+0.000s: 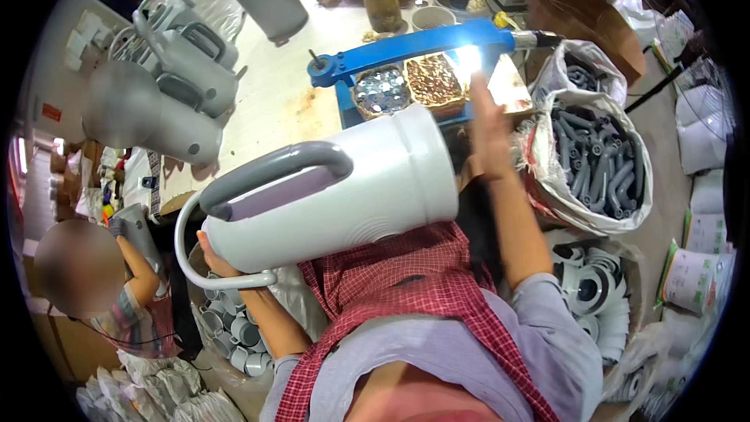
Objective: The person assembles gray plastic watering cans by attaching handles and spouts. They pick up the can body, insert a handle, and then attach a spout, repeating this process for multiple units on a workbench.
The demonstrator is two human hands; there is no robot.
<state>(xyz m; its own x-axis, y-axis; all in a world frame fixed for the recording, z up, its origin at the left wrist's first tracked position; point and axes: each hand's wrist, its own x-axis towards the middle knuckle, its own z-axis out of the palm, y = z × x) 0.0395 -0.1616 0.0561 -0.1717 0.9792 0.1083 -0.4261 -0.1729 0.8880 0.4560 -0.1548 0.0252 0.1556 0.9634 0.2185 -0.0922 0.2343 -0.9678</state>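
A large light-grey plastic can [375, 180] lies on its side across my lap, its wide end to the right. It has a thick dark-grey handle [273, 168] along the top and a thin curved grey hoop [183, 242] at the left end. My left hand [219, 259] grips that end from below, partly hidden behind the can. Held up beyond the wide end, my right hand [491, 137] is slightly blurred, fingers stretched out with nothing seen in them. Nearest to it are a tray of copper-coloured screws [433, 80] and a tray of small silvery pieces [380, 91].
A blue bar-like tool [406, 51] spans behind the trays on the table [273, 70]. Several grey cans [183, 129] stand at left. A sack of dark-grey handles [598, 160] and bags of grey parts [590, 289] are at right. Another person [137, 266] works at far left.
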